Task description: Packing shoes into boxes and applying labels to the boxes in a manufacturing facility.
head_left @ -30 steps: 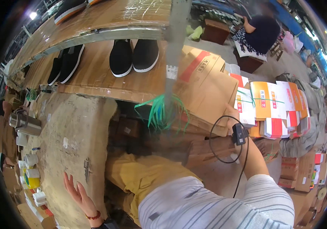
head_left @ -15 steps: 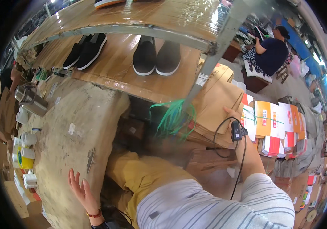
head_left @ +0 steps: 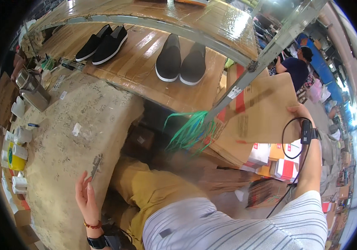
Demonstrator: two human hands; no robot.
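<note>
Over the middle of the bench (head_left: 70,135) I have open room for the left fingers (head_left: 79,189) to pass, with the flask (head_left: 34,92) and white cylinders (head_left: 22,134) standing along its left edge. Ahead, the shelf (head_left: 140,66) blocks me. To the right, the slanting post (head_left: 243,82) and green straps (head_left: 188,128) stand between the bench and the cardboard sheet (head_left: 272,110) in the right fingers (head_left: 294,109).

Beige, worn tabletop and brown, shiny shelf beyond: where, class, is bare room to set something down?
Tabletop: between the white cylinders and bare left hand. Shelf: between the two pairs of black, white-soled shoes. Crowded: the tabletop's left edge, with those cylinders and a silver metal flask; also around the bare right hand, which holds flat brown cardboard.
</note>
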